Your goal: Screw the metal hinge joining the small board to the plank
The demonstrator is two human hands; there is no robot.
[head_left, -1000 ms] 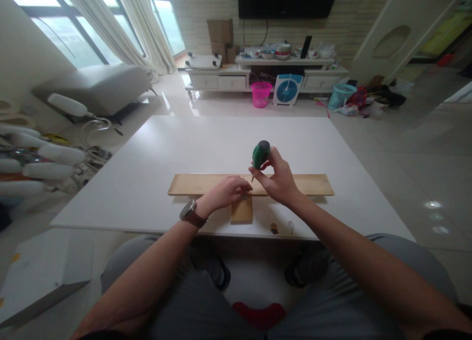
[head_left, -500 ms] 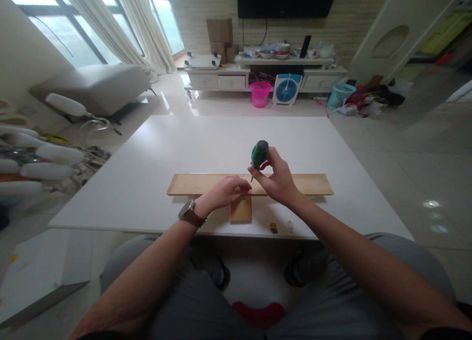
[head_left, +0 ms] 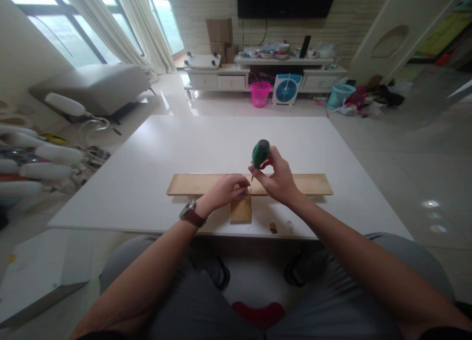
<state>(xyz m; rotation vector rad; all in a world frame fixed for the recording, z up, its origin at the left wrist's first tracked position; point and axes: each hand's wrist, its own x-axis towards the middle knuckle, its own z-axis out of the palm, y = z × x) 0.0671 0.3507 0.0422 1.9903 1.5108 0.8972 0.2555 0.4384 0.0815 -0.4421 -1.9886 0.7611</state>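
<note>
Screwdriver (head_left: 260,156), likely light, rigid, is held in right hand (head_left: 277,176), best taken by handle (head_left: 261,153); left hand (head_left: 227,188): grip can't be told.

The right hand (head_left: 278,179) holds a green screwdriver (head_left: 260,154), shaft downward, over a long board (head_left: 313,184) on the white table (head_left: 177,145). The left hand (head_left: 227,188) lies over the board's middle. Nearer the person are a short board (head_left: 241,212) and 2 small items (head_left: 273,228).
</note>
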